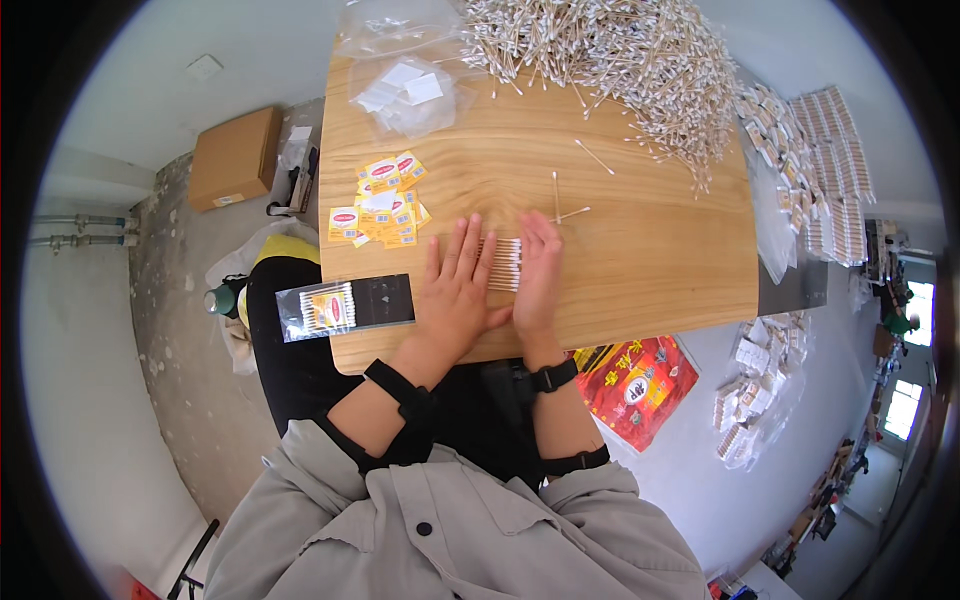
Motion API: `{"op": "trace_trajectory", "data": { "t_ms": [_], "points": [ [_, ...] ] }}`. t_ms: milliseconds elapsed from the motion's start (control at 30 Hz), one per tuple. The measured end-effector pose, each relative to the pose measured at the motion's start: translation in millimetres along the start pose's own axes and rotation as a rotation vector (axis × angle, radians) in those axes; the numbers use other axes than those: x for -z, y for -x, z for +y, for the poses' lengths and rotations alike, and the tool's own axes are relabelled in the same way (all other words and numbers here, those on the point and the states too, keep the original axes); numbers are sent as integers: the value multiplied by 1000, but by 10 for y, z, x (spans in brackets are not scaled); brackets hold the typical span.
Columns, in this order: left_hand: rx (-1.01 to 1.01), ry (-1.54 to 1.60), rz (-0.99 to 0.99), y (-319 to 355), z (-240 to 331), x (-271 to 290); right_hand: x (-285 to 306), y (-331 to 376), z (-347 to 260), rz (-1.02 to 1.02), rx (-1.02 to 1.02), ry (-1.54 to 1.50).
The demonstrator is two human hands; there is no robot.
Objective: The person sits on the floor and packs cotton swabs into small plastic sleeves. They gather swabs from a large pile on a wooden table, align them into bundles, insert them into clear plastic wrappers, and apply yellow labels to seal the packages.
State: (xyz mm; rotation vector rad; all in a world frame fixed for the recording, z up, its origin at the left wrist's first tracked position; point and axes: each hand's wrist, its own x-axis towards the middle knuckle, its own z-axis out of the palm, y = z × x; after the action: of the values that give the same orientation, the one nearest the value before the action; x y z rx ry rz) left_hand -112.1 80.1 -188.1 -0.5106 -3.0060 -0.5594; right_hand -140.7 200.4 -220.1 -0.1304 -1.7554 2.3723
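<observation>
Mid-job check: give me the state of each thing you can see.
Swab row: roughly parallel, left end partly hidden
Left hand: palm down, fingers extended
Right hand: on edge, fingers extended
Swab pile: loose, tangled
Yellow cards: scattered, overlapping
Clear packet: filled, lying flat
White slips: overlapping
Cardboard box: looks closed

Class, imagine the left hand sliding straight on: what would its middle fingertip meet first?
From the left hand, probably the cotton swab heap, across bare wooden tabletop; the clear plastic bag lies just left of that line, which the fisheye bend makes approximate.
</observation>
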Motion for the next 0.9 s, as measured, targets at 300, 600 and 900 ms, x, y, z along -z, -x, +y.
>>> {"op": "trace_trajectory", "data": {
  "t_ms": [300, 600, 900],
  "points": [
    [165, -35, -23, 103, -60, 132, 75, 2, -81, 74, -13, -23],
    [119, -23, -22, 121, -63, 5, 27, -4, 18, 2, -48, -57],
    [53, -45, -42, 117, 98, 138, 191, -176, -275, -8, 92, 722]
  ]
}}
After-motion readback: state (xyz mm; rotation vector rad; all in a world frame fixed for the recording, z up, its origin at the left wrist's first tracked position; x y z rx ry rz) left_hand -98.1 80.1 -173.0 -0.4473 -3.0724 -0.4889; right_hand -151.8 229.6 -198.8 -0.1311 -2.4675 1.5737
